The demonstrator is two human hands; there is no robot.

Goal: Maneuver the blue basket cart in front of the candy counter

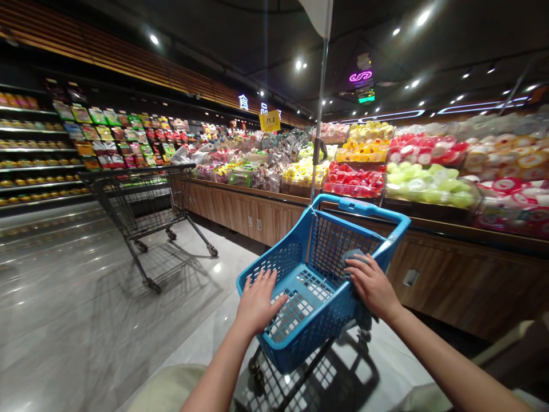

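The left hand [257, 303] lies flat and open on the blue basket [364, 207] – it just rests on the holes and grips nothing. The right hand [371, 285] curls closed around a gray-blue cloth [354, 269] on the basket's right side. Past the basket is a wood counter [450, 286] with bright packs [355, 183] on top, and left of the basket stands a dark metal shopping cart [141, 217].

The pale flag [319, 11] at top center is cut off by the frame's edge, the snack packets [107, 134] at upper left are too small to read, and the right hand [371, 286] partly hides a gray-blue cloth [354, 257].
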